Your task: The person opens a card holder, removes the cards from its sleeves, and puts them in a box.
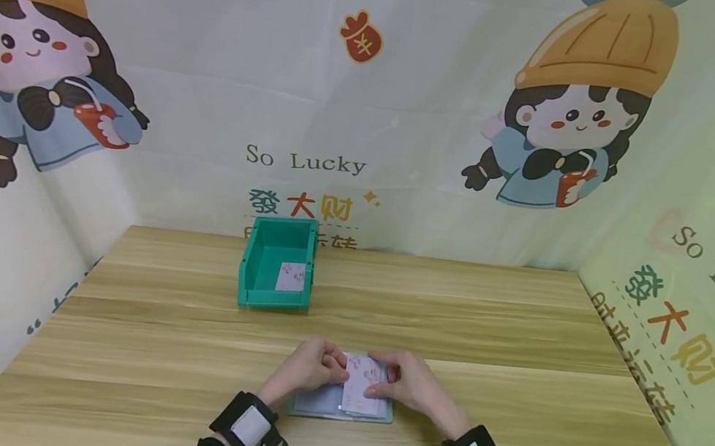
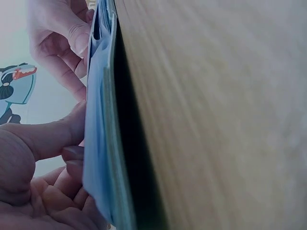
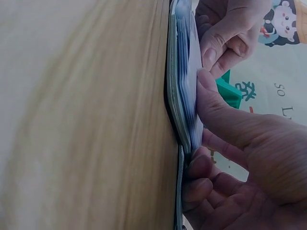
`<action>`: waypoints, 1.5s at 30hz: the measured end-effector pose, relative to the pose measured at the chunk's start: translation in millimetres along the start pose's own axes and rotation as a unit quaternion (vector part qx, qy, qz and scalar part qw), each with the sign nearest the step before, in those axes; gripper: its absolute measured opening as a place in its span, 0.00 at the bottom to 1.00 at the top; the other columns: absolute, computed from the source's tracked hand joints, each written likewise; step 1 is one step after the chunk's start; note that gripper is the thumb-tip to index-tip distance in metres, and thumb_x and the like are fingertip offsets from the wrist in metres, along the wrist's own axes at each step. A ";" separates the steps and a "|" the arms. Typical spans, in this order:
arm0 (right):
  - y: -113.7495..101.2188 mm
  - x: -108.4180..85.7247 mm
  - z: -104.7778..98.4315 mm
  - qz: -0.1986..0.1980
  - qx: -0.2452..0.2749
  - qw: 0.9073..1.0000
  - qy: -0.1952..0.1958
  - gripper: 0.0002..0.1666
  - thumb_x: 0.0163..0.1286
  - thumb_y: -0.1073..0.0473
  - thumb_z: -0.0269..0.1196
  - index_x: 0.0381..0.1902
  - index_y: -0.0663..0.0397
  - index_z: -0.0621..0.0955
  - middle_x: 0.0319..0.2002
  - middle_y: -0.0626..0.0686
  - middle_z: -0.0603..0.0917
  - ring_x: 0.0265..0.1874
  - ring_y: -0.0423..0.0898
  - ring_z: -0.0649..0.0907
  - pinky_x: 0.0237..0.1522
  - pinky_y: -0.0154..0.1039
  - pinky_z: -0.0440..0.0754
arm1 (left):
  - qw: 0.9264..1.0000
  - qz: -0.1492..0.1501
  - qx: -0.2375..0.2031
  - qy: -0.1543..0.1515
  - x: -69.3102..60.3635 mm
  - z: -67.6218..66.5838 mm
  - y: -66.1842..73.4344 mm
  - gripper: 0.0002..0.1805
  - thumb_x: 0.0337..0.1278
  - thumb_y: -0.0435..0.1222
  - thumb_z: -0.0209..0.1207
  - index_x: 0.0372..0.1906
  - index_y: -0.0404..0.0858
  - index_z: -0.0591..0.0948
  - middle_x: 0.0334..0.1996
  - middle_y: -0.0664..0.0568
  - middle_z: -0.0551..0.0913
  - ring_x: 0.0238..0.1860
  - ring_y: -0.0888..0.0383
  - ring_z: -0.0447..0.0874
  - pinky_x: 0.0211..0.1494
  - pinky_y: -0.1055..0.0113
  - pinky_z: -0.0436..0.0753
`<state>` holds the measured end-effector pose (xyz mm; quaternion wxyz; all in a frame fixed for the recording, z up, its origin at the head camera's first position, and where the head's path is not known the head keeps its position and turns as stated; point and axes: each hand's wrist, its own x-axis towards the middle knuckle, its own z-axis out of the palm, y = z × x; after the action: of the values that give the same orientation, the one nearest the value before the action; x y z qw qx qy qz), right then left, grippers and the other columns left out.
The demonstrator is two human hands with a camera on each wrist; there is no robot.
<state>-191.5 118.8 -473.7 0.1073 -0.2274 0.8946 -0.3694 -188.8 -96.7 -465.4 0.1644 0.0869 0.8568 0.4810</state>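
Observation:
An opened card holder point(image 1: 316, 402) with translucent sleeve pages lies on the table; in the right wrist view its stacked sleeves point(image 3: 184, 81) show edge-on. A pink patterned card point(image 1: 362, 385) lies over its right half, between the two hands. My left hand point(image 1: 317, 365) pinches the card's left edge with thumb and fingers. At the card's right side, my right hand point(image 1: 410, 383) grips it, thumb on the face and index finger at the top edge. Whether the card's lower end sits inside a sleeve cannot be told.
A green plastic bin point(image 1: 272, 298) stands at the back of the table, left of centre. Inside it lies another pink card point(image 1: 290, 276). The wooden table point(image 1: 492, 319) ends at a printed cloth backdrop point(image 1: 421, 127) behind and at both sides.

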 end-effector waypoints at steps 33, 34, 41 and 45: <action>0.1 -0.3 -3.7 0.009 0.017 1.000 -0.009 0.37 0.57 0.56 0.75 0.63 0.64 0.79 0.21 0.44 0.69 0.20 0.35 0.66 0.23 0.28 0.59 | 1.000 0.014 -0.005 -0.011 -4.7 -1.9 0.6 0.24 0.56 0.27 0.66 0.58 0.26 0.75 0.23 0.55 0.76 0.23 0.62 0.69 0.27 0.73 0.65; 0.5 0.0 -3.4 0.009 0.019 1.000 -0.011 0.37 0.58 0.56 0.75 0.63 0.64 0.79 0.21 0.44 0.69 0.20 0.35 0.66 0.23 0.27 0.59 | 1.000 0.015 -0.007 -0.014 -5.3 -2.3 0.7 0.24 0.56 0.27 0.66 0.58 0.26 0.75 0.23 0.55 0.75 0.23 0.62 0.69 0.27 0.73 0.64; 3.4 0.8 -0.9 0.003 0.022 1.000 -0.010 0.37 0.57 0.56 0.76 0.62 0.65 0.79 0.20 0.43 0.68 0.19 0.35 0.66 0.22 0.27 0.60 | 0.999 0.008 -0.016 -0.034 -8.0 -5.3 1.3 0.25 0.59 0.26 0.62 0.62 0.29 0.73 0.24 0.55 0.70 0.24 0.60 0.66 0.28 0.72 0.63; 3.1 0.9 -0.2 0.005 0.018 1.000 -0.007 0.36 0.57 0.56 0.76 0.62 0.65 0.79 0.20 0.43 0.68 0.19 0.34 0.66 0.22 0.27 0.59 | 1.000 0.006 0.001 -0.029 -8.4 -5.8 1.3 0.25 0.59 0.25 0.61 0.63 0.31 0.73 0.26 0.54 0.70 0.26 0.59 0.68 0.29 0.70 0.64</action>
<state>-193.4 120.4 -475.8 0.1191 -0.2238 0.8883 -0.3829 -183.1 -103.3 -459.8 0.1861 0.1064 0.8515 0.4784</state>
